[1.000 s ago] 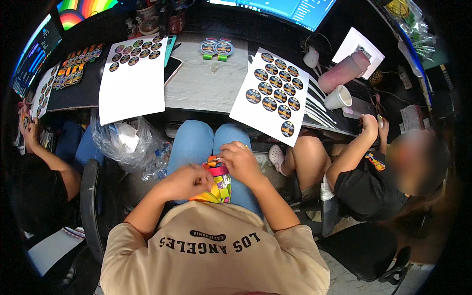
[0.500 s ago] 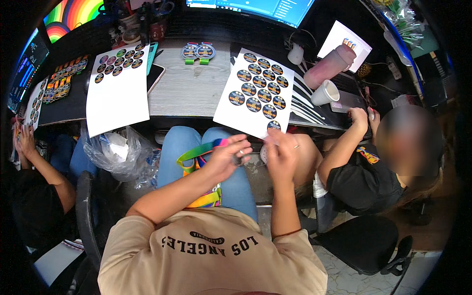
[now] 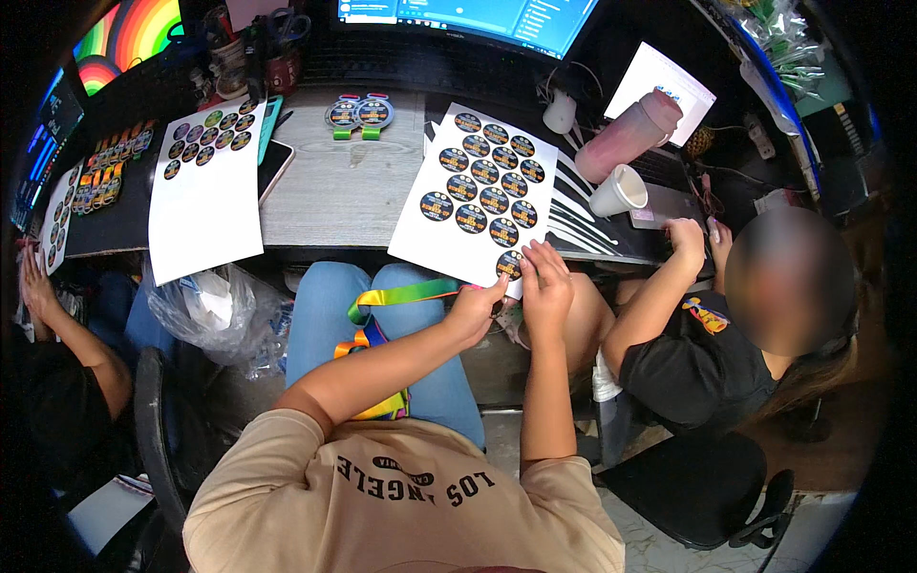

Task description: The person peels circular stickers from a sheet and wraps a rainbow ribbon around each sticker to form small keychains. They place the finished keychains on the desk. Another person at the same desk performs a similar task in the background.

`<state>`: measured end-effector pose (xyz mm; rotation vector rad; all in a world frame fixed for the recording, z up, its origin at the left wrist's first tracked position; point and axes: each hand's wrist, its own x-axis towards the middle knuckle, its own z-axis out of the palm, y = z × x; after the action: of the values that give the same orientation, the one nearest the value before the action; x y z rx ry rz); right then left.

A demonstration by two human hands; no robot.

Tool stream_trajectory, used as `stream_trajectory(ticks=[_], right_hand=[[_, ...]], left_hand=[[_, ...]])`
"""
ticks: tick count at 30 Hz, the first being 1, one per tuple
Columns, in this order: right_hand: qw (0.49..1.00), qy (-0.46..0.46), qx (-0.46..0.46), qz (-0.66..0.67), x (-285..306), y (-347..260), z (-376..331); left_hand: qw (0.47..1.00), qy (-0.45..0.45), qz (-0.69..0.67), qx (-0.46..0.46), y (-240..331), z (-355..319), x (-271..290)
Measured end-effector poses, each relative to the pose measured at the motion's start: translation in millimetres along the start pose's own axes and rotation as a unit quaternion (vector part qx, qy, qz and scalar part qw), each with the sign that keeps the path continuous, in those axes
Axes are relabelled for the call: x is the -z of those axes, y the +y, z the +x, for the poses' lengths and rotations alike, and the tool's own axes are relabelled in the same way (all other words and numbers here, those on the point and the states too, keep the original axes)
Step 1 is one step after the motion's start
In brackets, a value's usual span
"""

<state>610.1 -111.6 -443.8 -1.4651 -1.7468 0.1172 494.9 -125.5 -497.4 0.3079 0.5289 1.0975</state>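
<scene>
A white sheet of round black stickers (image 3: 435,239) lies on the desk, its near corner jutting past the edge. My right hand (image 3: 547,288) is at that corner, fingers closed on the sheet beside the lowest round sticker (image 3: 509,265). My left hand (image 3: 474,313) is closed round the end of a multicoloured medal ribbon (image 3: 406,294), with its thumb against the sheet by the same sticker. Whatever hangs at the ribbon's end is hidden by the fingers. More ribbon (image 3: 368,334) lies across my lap.
Two finished medals (image 3: 359,115) lie on the grey desk (image 3: 325,181). Left are another sticker sheet (image 3: 205,215) and a pile of ribboned medals (image 3: 110,167). A white cup (image 3: 618,191) and pink bottle (image 3: 630,136) stand right. Co-workers sit on both sides.
My left hand has moved right and up to the sheet's corner, stretching the ribbon. My right hand has come down onto the corner. The whole view has shifted slightly.
</scene>
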Motion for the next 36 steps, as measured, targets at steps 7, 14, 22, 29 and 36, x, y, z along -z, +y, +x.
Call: stream_trajectory(ticks=[7,14,22,29,36], right_hand=[[1.000,0.014,-0.012,0.004,1,-3,3],[0.999,0.034,-0.001,0.011,0,-5,3],[0.996,0.075,0.009,0.035,-7,-11,-1],[0.990,0.081,0.090,-0.068,-8,-13,-6],[0.987,0.090,0.104,-0.082,-12,-10,-11]], left_hand=[[0.999,-0.037,-0.019,0.004,3,-1,-1],[0.998,-0.068,-0.013,0.012,7,-2,-2],[0.998,-0.057,-0.023,0.003,12,-5,-7],[0.998,-0.056,-0.030,-0.023,15,-7,-12],[0.998,-0.058,-0.022,-0.015,18,-11,-14]])
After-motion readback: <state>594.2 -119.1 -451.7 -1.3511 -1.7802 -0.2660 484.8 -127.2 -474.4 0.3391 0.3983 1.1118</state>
